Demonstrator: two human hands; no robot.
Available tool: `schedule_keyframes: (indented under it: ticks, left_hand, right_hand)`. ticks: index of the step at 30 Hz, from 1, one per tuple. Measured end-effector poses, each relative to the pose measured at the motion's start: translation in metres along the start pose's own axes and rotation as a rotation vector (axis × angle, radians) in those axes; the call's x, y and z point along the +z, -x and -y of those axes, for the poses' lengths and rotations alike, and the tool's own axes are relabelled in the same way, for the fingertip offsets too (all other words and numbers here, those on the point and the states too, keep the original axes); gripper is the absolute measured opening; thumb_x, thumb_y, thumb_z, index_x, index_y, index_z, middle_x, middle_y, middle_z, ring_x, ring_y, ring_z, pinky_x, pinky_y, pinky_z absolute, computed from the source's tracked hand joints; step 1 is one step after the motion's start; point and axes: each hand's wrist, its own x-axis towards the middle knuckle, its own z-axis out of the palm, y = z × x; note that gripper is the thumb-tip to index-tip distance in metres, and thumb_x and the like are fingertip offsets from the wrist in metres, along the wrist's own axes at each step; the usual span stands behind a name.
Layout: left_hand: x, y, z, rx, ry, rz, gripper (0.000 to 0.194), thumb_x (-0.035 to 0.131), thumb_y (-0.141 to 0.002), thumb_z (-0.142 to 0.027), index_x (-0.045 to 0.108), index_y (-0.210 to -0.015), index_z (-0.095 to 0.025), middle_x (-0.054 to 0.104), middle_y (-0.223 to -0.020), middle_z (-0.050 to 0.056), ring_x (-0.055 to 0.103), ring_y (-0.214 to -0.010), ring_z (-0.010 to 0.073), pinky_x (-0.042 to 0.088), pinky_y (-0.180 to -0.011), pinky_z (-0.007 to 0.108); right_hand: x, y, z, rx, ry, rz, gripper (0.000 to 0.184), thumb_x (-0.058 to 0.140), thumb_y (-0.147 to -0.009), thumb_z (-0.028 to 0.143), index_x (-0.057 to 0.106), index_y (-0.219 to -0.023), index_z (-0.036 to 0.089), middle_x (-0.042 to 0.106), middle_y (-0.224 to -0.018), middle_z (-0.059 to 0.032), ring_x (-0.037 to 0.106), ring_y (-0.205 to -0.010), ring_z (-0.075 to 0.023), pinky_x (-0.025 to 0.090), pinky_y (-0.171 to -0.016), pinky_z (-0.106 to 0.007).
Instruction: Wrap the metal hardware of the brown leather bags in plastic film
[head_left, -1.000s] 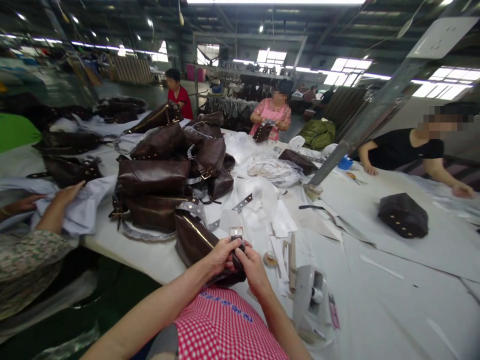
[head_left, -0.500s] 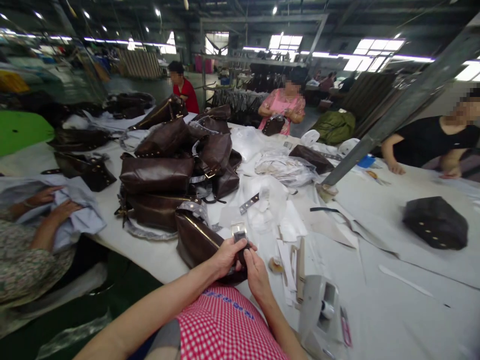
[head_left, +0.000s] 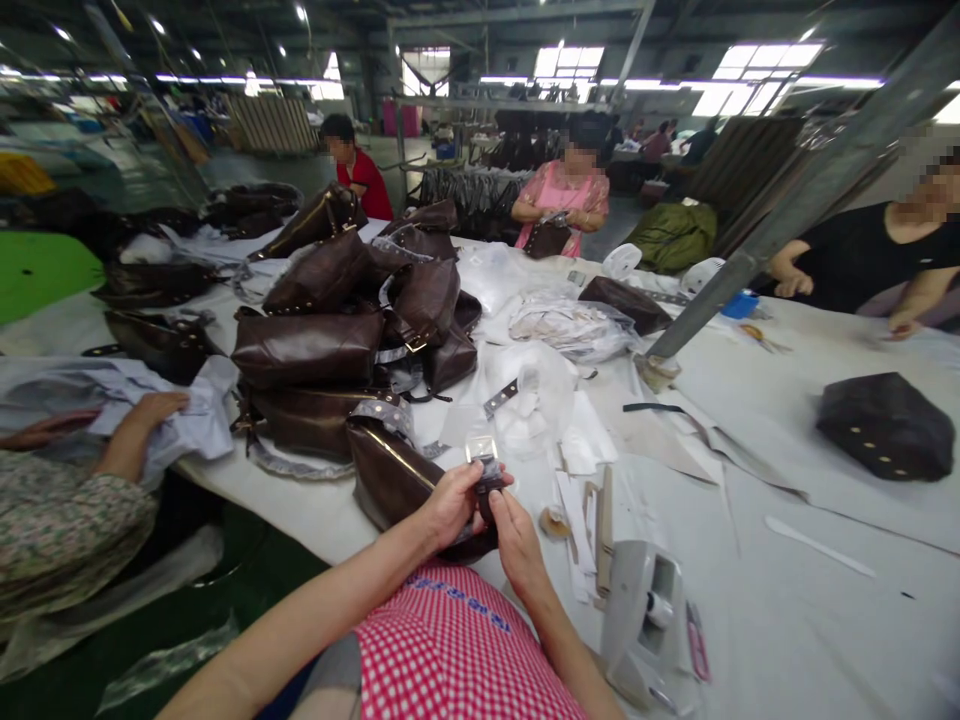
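Just above my checked apron, my left hand [head_left: 454, 502] is closed on a dark strap [head_left: 489, 482] that ends in a shiny metal buckle [head_left: 481, 449]. Opposite it, my right hand [head_left: 514, 528] pinches the same strap below the buckle, thumb and fingers together. Clear film seems to wrap part of the strap. A dark brown leather handbag [head_left: 390, 475] with a gold zip lies against my forearm and partly under my hands. Its near end is hidden by my left arm.
More brown handbags [head_left: 307, 345] are heaped to the left. At right stand a tape dispenser [head_left: 643, 610], pink-handled snips [head_left: 697, 640] and card strips [head_left: 604, 515]. A slanted metal post [head_left: 720, 290] rises from the table. At left, a co-worker's hand [head_left: 154, 408] handles pale wrapping.
My hands keep their grip on the strap, and the buckle now stands slightly higher and clearer of my left thumb. The left co-worker's hands and wrapping have shifted. My view has tilted slightly.
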Motion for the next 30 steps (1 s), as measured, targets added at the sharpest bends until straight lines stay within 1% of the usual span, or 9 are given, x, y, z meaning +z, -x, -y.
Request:
schedule_keyframes:
  ticks: [5,8,11,14,17,20,23,26,30]
  left_hand:
    - [0.003,0.001,0.001,0.016,-0.049,0.002,0.046,0.062,-0.081,-0.045,0.064,-0.104,-0.006,0.068,-0.105,0.019,0.053,-0.043,0.0092,0.038,-0.033,0.021]
    - [0.001,0.005,0.003,0.045,-0.112,0.029,0.047,0.065,-0.079,-0.045,0.064,-0.107,-0.007,0.07,-0.094,0.014,0.052,-0.042,0.0081,0.038,-0.035,0.02]
    - [-0.005,0.013,-0.001,0.073,-0.187,0.084,0.046,0.065,-0.08,-0.042,0.064,-0.113,-0.01,0.068,-0.082,0.008,0.055,-0.047,0.0083,0.043,-0.046,0.021]
    - [-0.018,0.026,-0.01,0.158,-0.365,0.201,0.044,0.073,-0.073,-0.031,0.066,-0.114,-0.015,0.068,-0.108,0.011,0.065,-0.091,0.0196,0.049,-0.084,0.029]
    - [-0.035,0.038,-0.015,0.185,-0.539,0.247,0.051,0.075,-0.069,-0.023,0.065,-0.119,-0.019,0.057,-0.133,0.01,0.049,-0.125,0.0265,0.032,-0.109,0.037]
    - [-0.056,0.051,-0.016,0.073,-0.501,0.102,0.052,0.072,-0.072,-0.025,0.062,-0.122,-0.019,0.061,-0.128,0.011,0.056,-0.116,0.0257,0.037,-0.104,0.038]
    - [-0.075,0.067,-0.027,-0.171,-0.434,0.035,0.044,0.07,-0.074,-0.034,0.067,-0.111,-0.012,0.069,-0.11,0.014,0.064,-0.094,0.0254,0.047,-0.089,0.038]
    - [-0.086,0.08,-0.052,-0.319,-0.404,0.144,0.047,0.063,-0.078,-0.048,0.071,-0.102,-0.008,0.07,-0.104,0.016,0.065,-0.092,0.0253,0.048,-0.086,0.037]
    - [-0.077,0.086,-0.074,-0.329,-0.5,0.325,0.05,0.069,-0.075,-0.049,0.069,-0.11,-0.013,0.069,-0.11,0.013,0.063,-0.101,0.0239,0.044,-0.091,0.033]
  right_hand:
    - [0.001,0.001,0.003,0.012,0.049,-0.054,0.043,0.04,-0.089,0.057,0.06,-0.093,0.019,0.059,-0.063,0.0,0.054,-0.062,-0.0191,0.044,-0.065,-0.031]
    - [0.001,0.002,0.004,-0.04,0.107,-0.102,0.042,0.043,-0.089,0.052,0.061,-0.107,0.018,0.066,-0.081,-0.0035,0.058,-0.077,-0.0208,0.046,-0.075,-0.031]
    - [-0.001,0.002,-0.002,-0.114,0.198,-0.069,0.033,0.042,-0.091,0.043,0.062,-0.101,0.019,0.066,-0.083,-0.004,0.059,-0.077,-0.02,0.047,-0.073,-0.03]
    - [-0.006,0.002,-0.011,-0.34,0.313,0.025,0.026,0.042,-0.089,0.03,0.062,-0.103,0.021,0.066,-0.088,-0.0051,0.059,-0.082,-0.0213,0.047,-0.076,-0.033]
    - [-0.01,0.001,-0.014,-0.58,0.483,0.065,0.036,0.04,-0.084,0.014,0.062,-0.111,0.023,0.064,-0.095,-0.006,0.056,-0.093,-0.023,0.043,-0.084,-0.038]
    - [-0.011,0.0,-0.011,-0.656,0.668,0.015,0.043,0.038,-0.083,0.006,0.063,-0.113,0.024,0.059,-0.085,-0.0052,0.053,-0.085,-0.0217,0.042,-0.077,-0.037]
    - [-0.01,0.0,-0.01,-0.749,0.765,-0.029,0.041,0.04,-0.086,0.005,0.065,-0.113,0.024,0.058,-0.082,-0.0056,0.051,-0.08,-0.0208,0.04,-0.072,-0.035]
    - [-0.01,0.003,-0.013,-0.815,0.793,0.0,0.039,0.041,-0.09,0.007,0.064,-0.116,0.025,0.058,-0.085,-0.006,0.051,-0.08,-0.0199,0.041,-0.072,-0.034]
    - [-0.012,0.009,-0.017,-0.871,0.802,0.08,0.038,0.041,-0.093,0.01,0.062,-0.12,0.025,0.058,-0.085,-0.0061,0.051,-0.08,-0.019,0.041,-0.073,-0.034]
